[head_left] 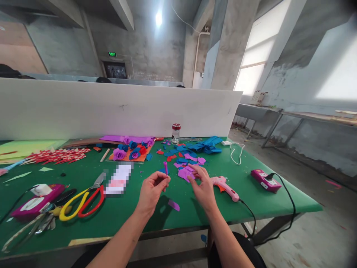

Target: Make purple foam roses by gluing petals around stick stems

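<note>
Pinching a rolled purple piece [165, 168] upright in the left hand [153, 187], above the green table [267, 204]; holding the right hand [203, 184] with fingers parted at loose purple scraps [183, 174], contact unclear; beside a pink glue gun [229, 189], with paper roses [135, 153] beyond the left hand.

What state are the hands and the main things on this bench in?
Left hand: pinched shut on the purple piece
Purple piece: rolled, held upright
Right hand: fingers apart
Jar: upright, red lid on
Scissors: lying flat, handles spread
Glue gun: lying down
Right magenta box: black plug inserted
Flowers: formed, grouped together
</note>
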`<act>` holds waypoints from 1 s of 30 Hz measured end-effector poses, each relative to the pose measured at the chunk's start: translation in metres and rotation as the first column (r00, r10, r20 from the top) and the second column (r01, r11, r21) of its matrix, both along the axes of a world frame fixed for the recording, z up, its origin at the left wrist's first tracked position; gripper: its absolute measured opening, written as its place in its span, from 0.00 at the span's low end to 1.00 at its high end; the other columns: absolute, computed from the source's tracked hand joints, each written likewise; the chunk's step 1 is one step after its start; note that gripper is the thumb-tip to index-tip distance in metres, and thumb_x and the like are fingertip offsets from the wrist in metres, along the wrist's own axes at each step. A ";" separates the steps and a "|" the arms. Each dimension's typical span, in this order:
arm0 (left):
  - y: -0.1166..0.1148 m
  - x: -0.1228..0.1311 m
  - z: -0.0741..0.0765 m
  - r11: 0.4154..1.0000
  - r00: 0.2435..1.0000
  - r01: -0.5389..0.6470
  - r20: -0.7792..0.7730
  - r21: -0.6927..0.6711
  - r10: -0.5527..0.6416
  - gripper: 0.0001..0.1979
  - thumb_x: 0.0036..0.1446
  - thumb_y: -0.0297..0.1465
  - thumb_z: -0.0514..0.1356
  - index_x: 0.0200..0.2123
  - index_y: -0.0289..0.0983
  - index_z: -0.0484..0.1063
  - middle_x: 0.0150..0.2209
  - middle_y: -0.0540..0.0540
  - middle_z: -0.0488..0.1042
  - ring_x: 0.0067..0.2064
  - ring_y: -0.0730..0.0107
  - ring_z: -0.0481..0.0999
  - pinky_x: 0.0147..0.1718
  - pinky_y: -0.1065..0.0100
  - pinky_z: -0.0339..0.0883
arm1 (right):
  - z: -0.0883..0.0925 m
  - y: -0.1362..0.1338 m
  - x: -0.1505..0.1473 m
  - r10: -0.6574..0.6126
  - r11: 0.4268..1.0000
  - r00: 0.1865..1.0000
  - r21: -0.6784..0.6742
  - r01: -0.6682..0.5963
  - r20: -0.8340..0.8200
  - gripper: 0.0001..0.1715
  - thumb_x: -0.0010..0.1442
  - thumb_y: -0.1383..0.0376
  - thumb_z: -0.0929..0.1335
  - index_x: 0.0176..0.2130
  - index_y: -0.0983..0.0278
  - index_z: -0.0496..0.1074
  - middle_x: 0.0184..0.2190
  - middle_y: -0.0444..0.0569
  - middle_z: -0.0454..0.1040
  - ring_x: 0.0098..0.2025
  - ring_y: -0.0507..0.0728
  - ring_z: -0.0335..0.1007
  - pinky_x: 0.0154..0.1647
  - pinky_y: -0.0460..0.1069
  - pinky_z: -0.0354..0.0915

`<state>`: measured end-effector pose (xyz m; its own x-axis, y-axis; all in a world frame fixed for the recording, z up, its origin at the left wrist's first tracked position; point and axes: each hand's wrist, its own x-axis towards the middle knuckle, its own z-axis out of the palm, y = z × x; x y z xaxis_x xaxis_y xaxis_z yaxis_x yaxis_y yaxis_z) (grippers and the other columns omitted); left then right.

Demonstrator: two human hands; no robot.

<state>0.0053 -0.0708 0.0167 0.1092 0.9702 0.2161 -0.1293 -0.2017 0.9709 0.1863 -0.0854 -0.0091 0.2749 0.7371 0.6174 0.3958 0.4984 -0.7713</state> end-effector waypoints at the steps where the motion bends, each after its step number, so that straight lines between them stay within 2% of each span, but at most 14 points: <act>1: 0.003 0.004 0.000 1.000 1.000 0.006 -0.012 -0.004 -0.006 0.08 0.47 0.34 0.67 0.26 0.36 0.73 0.23 0.53 0.69 0.24 0.78 0.64 0.24 0.75 0.59 | -0.001 0.000 0.004 -0.001 1.000 1.000 -0.005 0.001 0.008 0.11 0.59 0.58 0.67 0.35 0.62 0.77 0.37 0.51 0.75 0.40 0.57 0.70 0.43 0.52 0.66; 4: 0.013 0.019 0.000 0.999 0.998 0.043 -0.033 -0.012 -0.044 0.08 0.47 0.34 0.67 0.26 0.36 0.73 0.22 0.54 0.68 0.24 0.78 0.62 0.24 0.75 0.57 | -0.003 -0.002 0.016 -0.067 0.998 0.998 -0.014 0.067 0.005 0.12 0.60 0.58 0.67 0.35 0.63 0.77 0.34 0.51 0.76 0.38 0.57 0.70 0.42 0.52 0.66; 7: 0.020 0.026 -0.004 0.999 0.998 0.051 -0.022 0.000 -0.051 0.08 0.47 0.34 0.66 0.26 0.37 0.73 0.22 0.54 0.68 0.24 0.78 0.62 0.25 0.75 0.58 | -0.003 -0.006 0.031 -0.120 0.988 0.992 -0.101 0.114 -0.049 0.15 0.60 0.56 0.66 0.38 0.64 0.76 0.34 0.51 0.77 0.33 0.57 0.70 0.35 0.50 0.66; 12: 0.016 0.017 -0.012 0.999 0.999 0.038 -0.038 -0.027 -0.039 0.08 0.46 0.34 0.67 0.26 0.36 0.73 0.23 0.53 0.69 0.26 0.77 0.64 0.27 0.74 0.59 | -0.002 -0.024 0.052 -0.132 0.976 0.990 -0.180 0.121 -0.050 0.18 0.58 0.54 0.67 0.43 0.63 0.75 0.39 0.52 0.77 0.30 0.55 0.70 0.34 0.50 0.66; 15: 0.013 0.011 -0.010 0.997 0.998 0.064 -0.022 -0.036 -0.065 0.08 0.47 0.34 0.67 0.26 0.37 0.74 0.24 0.53 0.69 0.26 0.76 0.64 0.28 0.73 0.60 | -0.003 -0.040 0.067 -0.158 0.963 0.987 -0.224 0.147 -0.032 0.19 0.58 0.52 0.66 0.37 0.63 0.76 0.33 0.50 0.78 0.30 0.55 0.70 0.34 0.49 0.66; 16: 0.013 0.010 -0.009 0.997 0.998 0.064 -0.018 -0.035 -0.065 0.08 0.46 0.34 0.67 0.26 0.37 0.74 0.24 0.52 0.70 0.26 0.76 0.64 0.28 0.73 0.60 | -0.004 -0.045 0.074 -0.194 0.957 0.981 -0.227 0.182 -0.030 0.19 0.58 0.51 0.67 0.37 0.63 0.76 0.33 0.50 0.78 0.32 0.56 0.71 0.34 0.48 0.65; 20: 0.016 0.007 -0.006 0.998 0.998 0.053 -0.018 -0.045 -0.054 0.08 0.46 0.34 0.67 0.27 0.37 0.74 0.25 0.52 0.70 0.27 0.76 0.65 0.28 0.73 0.61 | -0.014 -0.060 0.107 -0.346 0.887 0.938 -0.323 0.331 0.009 0.22 0.55 0.48 0.68 0.34 0.64 0.75 0.24 0.46 0.74 0.26 0.54 0.68 0.27 0.47 0.62; 23: 0.018 0.003 -0.007 0.997 0.998 0.055 -0.031 -0.058 -0.056 0.08 0.45 0.34 0.67 0.28 0.37 0.75 0.25 0.51 0.71 0.27 0.75 0.67 0.28 0.73 0.61 | -0.020 -0.065 0.132 -0.409 0.870 0.912 -0.283 0.403 0.042 0.24 0.52 0.47 0.69 0.37 0.65 0.75 0.27 0.47 0.75 0.28 0.55 0.69 0.28 0.47 0.63; 26: 0.018 0.001 -0.007 0.996 0.997 0.064 -0.049 -0.060 -0.067 0.08 0.45 0.34 0.67 0.28 0.36 0.75 0.24 0.51 0.71 0.26 0.75 0.67 0.27 0.73 0.62 | -0.018 -0.067 0.151 -0.495 0.814 0.861 -0.286 0.506 0.116 0.24 0.51 0.46 0.69 0.34 0.64 0.76 0.28 0.48 0.76 0.29 0.56 0.70 0.32 0.48 0.63; 28: 0.018 0.000 -0.007 0.996 0.997 0.063 -0.050 -0.056 -0.066 0.09 0.45 0.35 0.67 0.28 0.36 0.75 0.24 0.50 0.71 0.26 0.75 0.67 0.27 0.73 0.62 | -0.013 -0.067 0.162 -0.507 0.803 0.847 -0.269 0.532 0.160 0.24 0.51 0.46 0.68 0.35 0.63 0.76 0.29 0.48 0.77 0.30 0.57 0.71 0.34 0.50 0.64; 30: 0.019 0.000 -0.006 0.997 0.997 0.054 -0.043 -0.055 -0.056 0.10 0.45 0.35 0.68 0.28 0.36 0.75 0.24 0.50 0.72 0.27 0.75 0.67 0.27 0.73 0.62 | -0.008 -0.064 0.171 -0.512 0.790 0.831 -0.262 0.555 0.217 0.23 0.51 0.46 0.68 0.32 0.63 0.76 0.27 0.48 0.76 0.29 0.57 0.70 0.33 0.50 0.63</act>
